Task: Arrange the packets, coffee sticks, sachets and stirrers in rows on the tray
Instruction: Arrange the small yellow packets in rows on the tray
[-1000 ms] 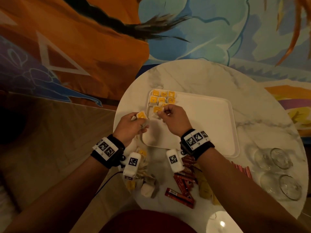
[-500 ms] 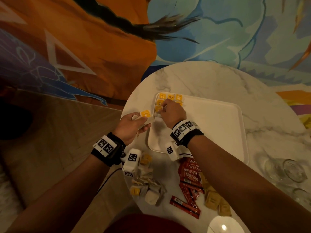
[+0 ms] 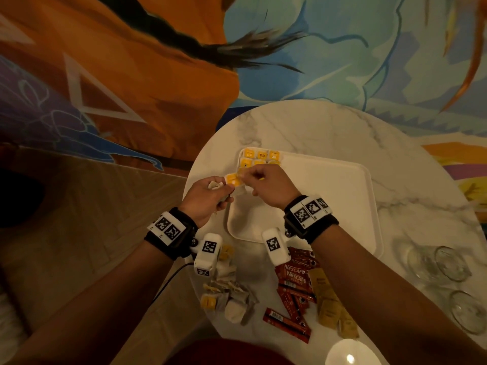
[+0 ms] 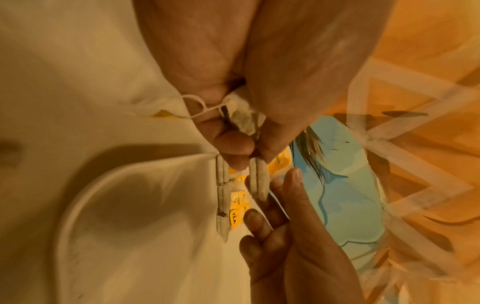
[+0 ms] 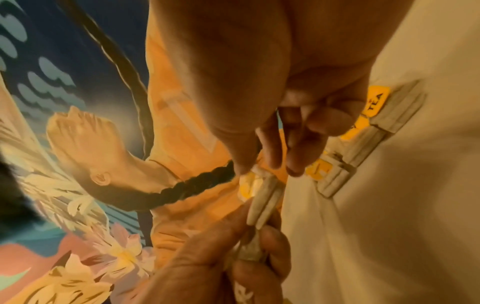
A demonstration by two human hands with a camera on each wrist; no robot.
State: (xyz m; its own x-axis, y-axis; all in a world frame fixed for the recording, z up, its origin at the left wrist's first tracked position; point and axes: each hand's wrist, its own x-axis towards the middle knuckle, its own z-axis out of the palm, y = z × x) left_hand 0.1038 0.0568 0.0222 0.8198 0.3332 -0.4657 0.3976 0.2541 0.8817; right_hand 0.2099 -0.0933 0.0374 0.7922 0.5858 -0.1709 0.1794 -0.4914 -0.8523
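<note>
Left hand [image 3: 208, 193] pinching a yellow-tagged tea packet [image 3: 233, 179], more bunched in palm — right hand [image 3: 266, 184] fingers closing on same packet. Just beyond grip, packet rows [image 3: 261, 158] at tray [image 3: 329, 206] corner. Risk: loose string snagging, dragging neighbours crooked — or palm stash dropping off table [image 3: 303, 127] edge.

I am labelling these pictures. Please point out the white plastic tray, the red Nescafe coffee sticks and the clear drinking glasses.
white plastic tray [image 3: 329, 206]: head view, bare floor.
red Nescafe coffee sticks [image 3: 295, 276]: head view, printed wrapper.
clear drinking glasses [image 3: 452, 263]: head view, one rim.
</note>
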